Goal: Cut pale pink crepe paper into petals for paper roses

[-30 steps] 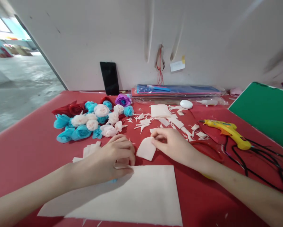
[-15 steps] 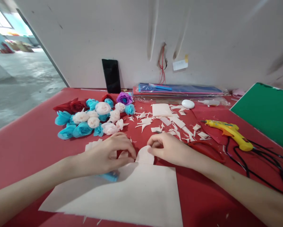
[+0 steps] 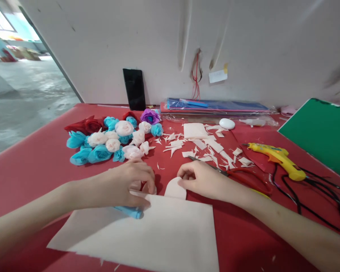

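My left hand pinches the far edge of a large cream sheet, thumb on top and fingers behind. A light blue, tube-like thing lies on the sheet below this hand; its kind is unclear. My right hand pinches the upper right side of a small cream piece with a rounded top. That piece stands out past the sheet's far edge, its lower end meeting or going behind the sheet. Just beyond my right wrist lie red-handled scissors, partly hidden by the arm.
Blue, white, red and purple fabric-like flowers lie at the back left. Cream scraps are scattered behind my right hand. A yellow glue gun with black cord lies right, near a green board. A phone leans on the wall.
My left hand has shifted slightly left, away from the rounded piece, and its thumb now overlaps the sheet's edge. My right hand still pinches the piece.
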`<move>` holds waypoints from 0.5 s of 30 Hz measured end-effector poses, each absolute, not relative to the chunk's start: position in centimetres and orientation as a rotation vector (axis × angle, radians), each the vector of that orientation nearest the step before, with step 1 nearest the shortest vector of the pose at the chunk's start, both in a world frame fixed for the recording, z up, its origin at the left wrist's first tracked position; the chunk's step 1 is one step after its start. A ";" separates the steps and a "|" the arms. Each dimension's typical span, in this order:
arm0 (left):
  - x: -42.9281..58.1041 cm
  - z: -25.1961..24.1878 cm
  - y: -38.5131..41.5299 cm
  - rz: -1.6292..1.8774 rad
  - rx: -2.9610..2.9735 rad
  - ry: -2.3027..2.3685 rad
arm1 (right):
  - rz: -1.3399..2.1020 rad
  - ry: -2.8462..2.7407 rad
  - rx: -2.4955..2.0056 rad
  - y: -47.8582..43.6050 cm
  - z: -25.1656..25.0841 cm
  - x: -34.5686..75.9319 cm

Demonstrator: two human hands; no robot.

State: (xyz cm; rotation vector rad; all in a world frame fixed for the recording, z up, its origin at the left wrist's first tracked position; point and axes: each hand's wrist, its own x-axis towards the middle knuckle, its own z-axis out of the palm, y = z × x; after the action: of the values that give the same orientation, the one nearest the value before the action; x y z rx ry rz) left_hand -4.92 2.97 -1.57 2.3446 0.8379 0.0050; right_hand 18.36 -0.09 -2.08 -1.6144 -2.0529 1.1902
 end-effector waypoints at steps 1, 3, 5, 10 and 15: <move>-4.9 -1.7 2.9 0.003 2.353 0.841 | 1.186 -2.056 -1.614 -0.2 -2.2 18.4; -4.8 -2.0 2.9 0.013 2.361 0.849 | 1.172 -2.061 -1.617 -0.3 -2.3 18.4; -4.7 -2.2 2.8 0.025 2.369 0.874 | 1.165 -2.061 -1.623 -0.3 -2.3 18.4; -4.5 -2.2 2.5 0.035 2.406 0.907 | 1.155 -2.057 -1.639 -0.4 -2.1 18.2; -4.4 -2.1 2.3 0.054 2.446 0.874 | 1.136 -2.056 -1.682 -0.6 -2.0 18.0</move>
State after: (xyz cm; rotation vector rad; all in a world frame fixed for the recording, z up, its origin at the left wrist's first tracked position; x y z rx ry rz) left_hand -4.42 2.32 -2.06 2.4457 0.8743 0.0537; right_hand 17.98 -0.58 -2.03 -1.6820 -2.0556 1.1365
